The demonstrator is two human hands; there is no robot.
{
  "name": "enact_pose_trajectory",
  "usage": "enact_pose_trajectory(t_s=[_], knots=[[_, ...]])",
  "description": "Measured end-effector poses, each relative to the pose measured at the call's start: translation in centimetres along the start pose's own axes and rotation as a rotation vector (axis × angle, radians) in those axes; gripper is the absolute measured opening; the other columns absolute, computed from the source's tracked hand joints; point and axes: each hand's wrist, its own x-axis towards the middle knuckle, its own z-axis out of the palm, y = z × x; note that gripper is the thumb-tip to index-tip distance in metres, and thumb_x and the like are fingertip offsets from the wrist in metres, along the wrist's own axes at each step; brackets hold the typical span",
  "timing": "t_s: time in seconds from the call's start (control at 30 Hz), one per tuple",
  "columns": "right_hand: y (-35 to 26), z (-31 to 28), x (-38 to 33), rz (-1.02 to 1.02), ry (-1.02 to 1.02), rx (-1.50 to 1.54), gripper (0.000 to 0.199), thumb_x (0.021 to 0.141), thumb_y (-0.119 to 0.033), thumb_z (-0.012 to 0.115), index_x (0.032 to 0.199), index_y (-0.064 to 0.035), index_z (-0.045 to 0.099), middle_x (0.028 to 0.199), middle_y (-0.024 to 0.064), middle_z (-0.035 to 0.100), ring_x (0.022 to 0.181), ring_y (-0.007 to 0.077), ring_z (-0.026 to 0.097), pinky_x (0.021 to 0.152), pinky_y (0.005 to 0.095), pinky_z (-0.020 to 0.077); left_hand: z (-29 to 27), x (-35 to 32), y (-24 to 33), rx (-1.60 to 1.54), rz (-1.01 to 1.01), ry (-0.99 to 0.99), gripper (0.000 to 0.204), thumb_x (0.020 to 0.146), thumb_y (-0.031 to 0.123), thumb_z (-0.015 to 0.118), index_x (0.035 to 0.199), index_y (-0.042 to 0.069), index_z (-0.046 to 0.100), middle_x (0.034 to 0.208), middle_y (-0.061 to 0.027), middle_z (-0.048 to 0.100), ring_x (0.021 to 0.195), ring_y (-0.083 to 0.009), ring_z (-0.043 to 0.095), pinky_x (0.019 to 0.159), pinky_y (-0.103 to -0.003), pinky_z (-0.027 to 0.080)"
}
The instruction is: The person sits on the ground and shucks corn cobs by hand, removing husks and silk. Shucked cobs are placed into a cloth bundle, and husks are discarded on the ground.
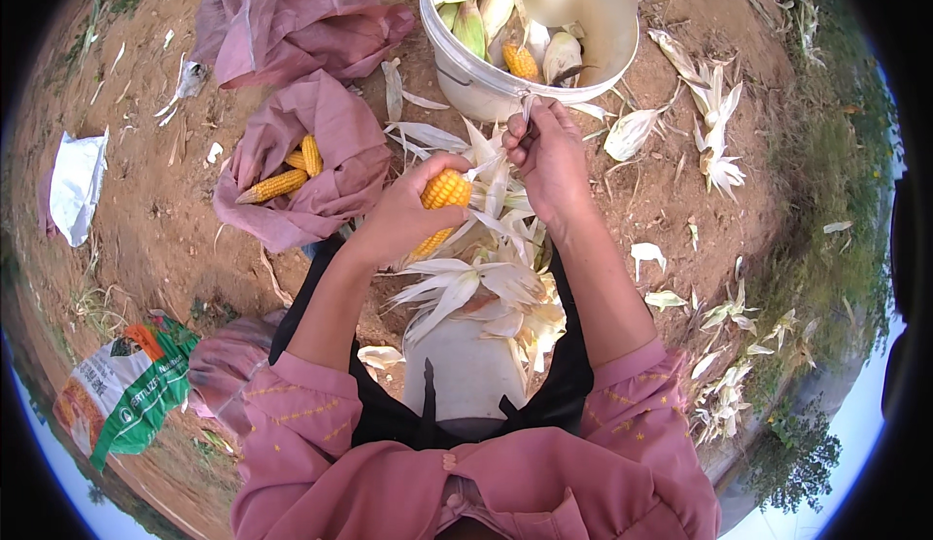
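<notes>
bucket just beyond hands

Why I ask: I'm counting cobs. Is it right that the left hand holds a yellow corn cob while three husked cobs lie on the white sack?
Not quite. In the head view the left hand holds the yellow corn cob, but the three husked cobs lie on the pink cloth, not a white sack.

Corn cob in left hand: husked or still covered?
Mostly husked: the corn cob in the left hand shows bare yellow kernels, pale husk leaves hanging peeled back; the right hand pinches one strip.

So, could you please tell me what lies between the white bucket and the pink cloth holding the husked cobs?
In the head view, loose pale husk leaves lie on bare dirt between the white bucket and the pink cloth.
</notes>
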Motion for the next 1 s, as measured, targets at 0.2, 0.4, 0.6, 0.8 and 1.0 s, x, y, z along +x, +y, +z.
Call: enact_pose_trajectory(t_s=[0.2, 0.4, 0.6, 0.8, 1.0], knots=[[-0.5, 0.9, -1.1, 0.009, -0.171, -0.503, 0.019, 0.091, -0.019, 0.046, 0.1, -0.0056, 0.056, 0.076, 0.0002, 0.055, 0.06, 0.0053, 0.045, 0.053, 0.0177, 0.037, -0.1, -0.1, 0.8, 0.091, -0.034, 0.146, 0.047, 0.07, 0.013, 0.066, 0.112, 0.0, 0.05, 0.099, -0.0069, 0.052, 0.09, -0.0138, 0.051, 0.08, -0.026, 0.042], [0.5, 0.4, -1.2, 0.054, -0.503, -0.835, 0.032, 0.089, -0.017, 0.051, 0.118, -0.0061, 0.056, 0.081, -0.0022, 0.057, 0.066, 0.0041, 0.05, 0.061, 0.0205, 0.0437, -0.7, -0.1, 0.8, -0.008, -0.038, 0.197, 0.049, 0.069, 0.015, 0.064, 0.112, -0.002, 0.049, 0.103, -0.0109, 0.053, 0.094, -0.0174, 0.051, 0.084, -0.03, 0.042], [1.1, 0.0, -0.9, -0.063, -0.512, -0.896, 0.023, 0.085, -0.011, 0.059, 0.107, -0.0032, 0.063, 0.073, -0.0008, 0.059, 0.063, 0.0037, 0.051, 0.058, 0.0218, 0.0441, -0.8, -0.2, 1.0, -0.039, -0.062, 0.199, 0.051, 0.07, 0.014, 0.064, 0.116, -0.002, 0.046, 0.104, -0.0111, 0.052, 0.096, -0.0161, 0.051, 0.084, -0.028, 0.042], [2.2, -0.4, -0.7, -0.572, -0.359, -1.302, 0.014, 0.079, -0.01, 0.06, 0.089, -0.0007, 0.064, 0.075, 0.0148, 0.062, 0.067, 0.0263, 0.061, 0.064, 0.0353, 0.0479, -0.2, 0.5, -0.4, 0.101, -0.06, 0.167, 0.054, 0.071, 0.015, 0.064, 0.117, -0.002, 0.042, 0.102, -0.0109, 0.052, 0.089, -0.0167, 0.053, 0.08, -0.029, 0.044], [2.7, 0.1, -0.8, -0.534, -0.174, -1.501, 0.013, 0.077, -0.012, 0.059, 0.08, 0.0, 0.06, 0.078, 0.0177, 0.061, 0.073, 0.0347, 0.061, 0.068, 0.0432, 0.0485, 0.4, 0.3, -0.1, 0.131, -0.063, 0.189, 0.054, 0.071, 0.015, 0.063, 0.118, -0.002, 0.042, 0.104, -0.0114, 0.052, 0.093, -0.0164, 0.053, 0.081, -0.028, 0.043]])
